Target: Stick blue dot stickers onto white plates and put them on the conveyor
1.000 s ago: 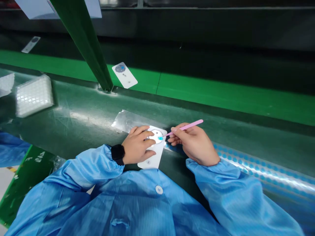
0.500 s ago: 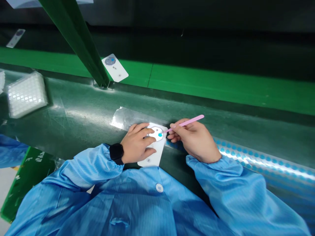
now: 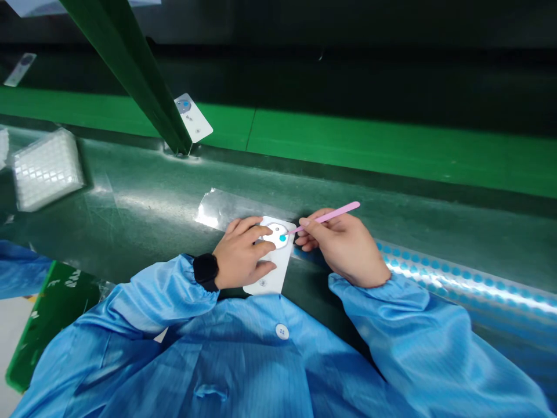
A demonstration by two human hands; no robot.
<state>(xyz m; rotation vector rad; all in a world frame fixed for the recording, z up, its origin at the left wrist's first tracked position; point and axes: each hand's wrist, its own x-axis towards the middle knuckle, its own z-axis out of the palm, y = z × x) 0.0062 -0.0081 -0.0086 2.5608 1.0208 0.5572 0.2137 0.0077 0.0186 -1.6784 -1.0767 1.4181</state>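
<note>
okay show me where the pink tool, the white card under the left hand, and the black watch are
Pink tool [image 3: 338,212], head view: on its handle.
White card [image 3: 275,278], head view: on its bare lower part.
Black watch [image 3: 205,270], head view: on its dark screen.

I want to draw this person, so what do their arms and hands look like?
The sleeves are long, loose, shiny and light blue, with lots of wrinkles, and gathered at the ends. The left hand has no glove, and there's a black watch just above it. The right hand has no glove either, and no watch shows there.
</note>
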